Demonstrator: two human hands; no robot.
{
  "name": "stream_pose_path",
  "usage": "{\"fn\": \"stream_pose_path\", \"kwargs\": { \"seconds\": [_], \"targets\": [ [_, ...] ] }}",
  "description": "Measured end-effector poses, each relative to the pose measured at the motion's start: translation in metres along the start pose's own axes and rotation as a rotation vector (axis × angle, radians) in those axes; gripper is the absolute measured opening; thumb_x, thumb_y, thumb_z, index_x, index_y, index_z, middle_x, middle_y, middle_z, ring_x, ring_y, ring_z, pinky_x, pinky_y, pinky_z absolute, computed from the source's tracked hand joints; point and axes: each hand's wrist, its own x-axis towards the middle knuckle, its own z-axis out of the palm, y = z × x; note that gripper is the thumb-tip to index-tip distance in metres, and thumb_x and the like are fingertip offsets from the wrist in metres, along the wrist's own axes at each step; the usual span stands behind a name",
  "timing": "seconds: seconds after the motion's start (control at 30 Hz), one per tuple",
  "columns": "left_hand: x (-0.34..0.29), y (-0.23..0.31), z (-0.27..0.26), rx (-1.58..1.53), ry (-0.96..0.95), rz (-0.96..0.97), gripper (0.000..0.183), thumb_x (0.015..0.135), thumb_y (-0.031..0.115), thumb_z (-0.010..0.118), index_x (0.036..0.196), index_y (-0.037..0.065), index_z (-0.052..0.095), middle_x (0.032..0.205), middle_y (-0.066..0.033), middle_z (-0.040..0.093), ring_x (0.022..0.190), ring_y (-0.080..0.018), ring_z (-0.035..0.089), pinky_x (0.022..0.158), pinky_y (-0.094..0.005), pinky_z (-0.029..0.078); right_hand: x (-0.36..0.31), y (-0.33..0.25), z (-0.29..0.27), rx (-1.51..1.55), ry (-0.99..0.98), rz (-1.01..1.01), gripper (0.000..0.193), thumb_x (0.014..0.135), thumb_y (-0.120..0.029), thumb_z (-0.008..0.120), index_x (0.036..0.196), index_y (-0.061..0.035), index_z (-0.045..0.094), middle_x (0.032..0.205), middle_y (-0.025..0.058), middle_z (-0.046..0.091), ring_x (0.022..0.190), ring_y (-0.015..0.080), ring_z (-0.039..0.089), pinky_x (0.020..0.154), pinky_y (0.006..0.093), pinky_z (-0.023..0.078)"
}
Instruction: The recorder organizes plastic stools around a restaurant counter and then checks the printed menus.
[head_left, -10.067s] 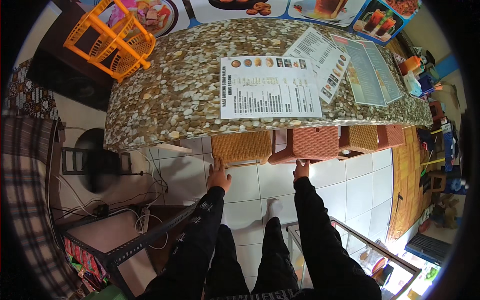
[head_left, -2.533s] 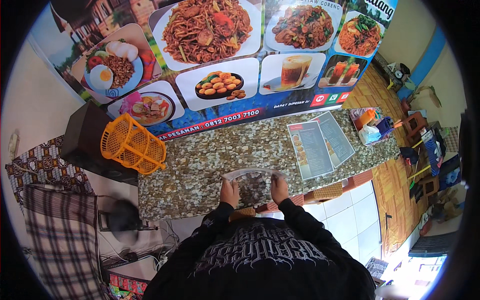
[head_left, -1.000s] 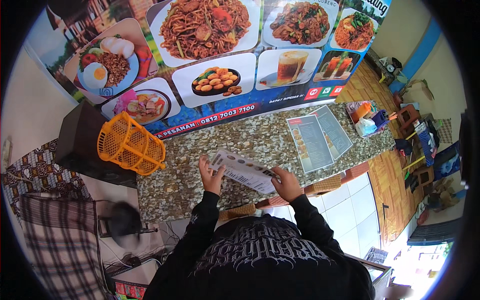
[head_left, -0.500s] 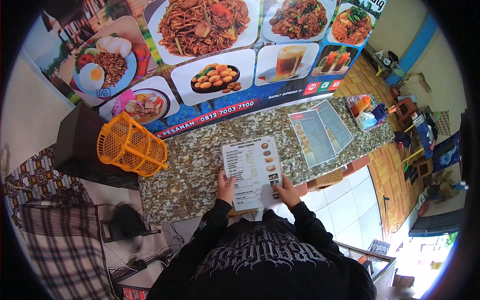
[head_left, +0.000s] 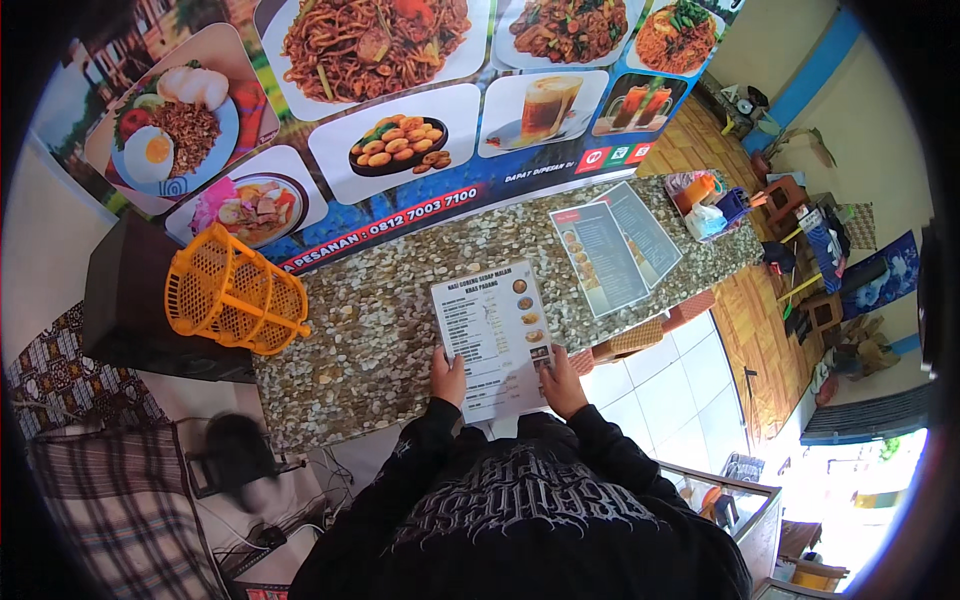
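Observation:
A white menu sheet (head_left: 490, 330) with lines of text and a column of small food pictures is held between my two hands, over the near edge of the counter. My left hand (head_left: 449, 377) grips its left edge, thumb on top. On the opposite edge, my right hand (head_left: 562, 383) pinches the sheet, covering part of the picture column. The fingers of both hands are hidden beneath the menu. Farther right on the pebble-patterned counter (head_left: 360, 330) lie two dark menus (head_left: 597, 258) (head_left: 640, 232), partly overlapping.
An orange plastic basket (head_left: 235, 290) sits at the counter's left, against a dark box (head_left: 125, 300). A tray of condiments and tissues (head_left: 712, 205) stands at the right end. Behind the counter rises a large food banner (head_left: 400, 200). A fan (head_left: 238, 455) is at lower left.
The view has shifted, so the counter and banner sit farther left and slightly higher. The menu is drawn a little closer to my body, with both hands still holding it.

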Motion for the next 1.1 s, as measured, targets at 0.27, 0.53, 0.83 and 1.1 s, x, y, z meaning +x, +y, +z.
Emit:
{"fn": "stream_pose_path", "kwargs": {
  "seconds": [0.27, 0.53, 0.83, 1.1],
  "targets": [
    [-0.021, 0.037, 0.031, 0.079, -0.010, 0.050, 0.023, 0.094, 0.008, 0.061, 0.115, -0.001, 0.057, 0.100, -0.0101, 0.066, 0.090, -0.0186, 0.063, 0.080, -0.0327, 0.049, 0.020, 0.037, -0.028, 0.026, -0.065, -0.054, 0.035, 0.094, -0.007, 0.053, 0.125, 0.0039, 0.042, 0.110, 0.0265, 0.059, 0.106, 0.0416, 0.061, 0.088, 0.0446, 0.048],
    [-0.041, 0.039, 0.106, -0.041, 0.060, -0.033, 0.020, 0.102, 0.021, 0.058, 0.100, 0.001, 0.054, 0.082, -0.0050, 0.057, 0.075, -0.0134, 0.054, 0.070, -0.0323, 0.045, 0.040, 0.106, -0.085, 0.031, -0.108, -0.106, 0.028, 0.095, -0.009, 0.054, 0.120, 0.0001, 0.044, 0.093, 0.0219, 0.063, 0.084, 0.0381, 0.066, 0.073, 0.0451, 0.051],
    [-0.090, 0.045, 0.223, -0.089, 0.098, -0.016, 0.018, 0.104, 0.016, 0.052, 0.114, 0.001, 0.056, 0.093, -0.0059, 0.061, 0.084, -0.0131, 0.058, 0.076, -0.0302, 0.046, 0.044, 0.161, -0.198, 0.357, -0.186, 0.019, 0.024, 0.096, -0.005, 0.051, 0.118, 0.0021, 0.046, 0.097, 0.0135, 0.061, 0.079, 0.0204, 0.061, 0.070, 0.0344, 0.051],
    [-0.109, 0.049, 0.244, -0.085, 0.075, 0.002, 0.027, 0.104, 0.010, 0.046, 0.129, 0.000, 0.052, 0.106, -0.0095, 0.064, 0.093, -0.0150, 0.061, 0.084, -0.0302, 0.048, 0.027, 0.189, -0.213, 0.471, -0.163, -0.022, 0.029, 0.097, -0.004, 0.051, 0.124, 0.0010, 0.045, 0.097, 0.0137, 0.062, 0.076, 0.0190, 0.063, 0.067, 0.0328, 0.052]
  ]
}}
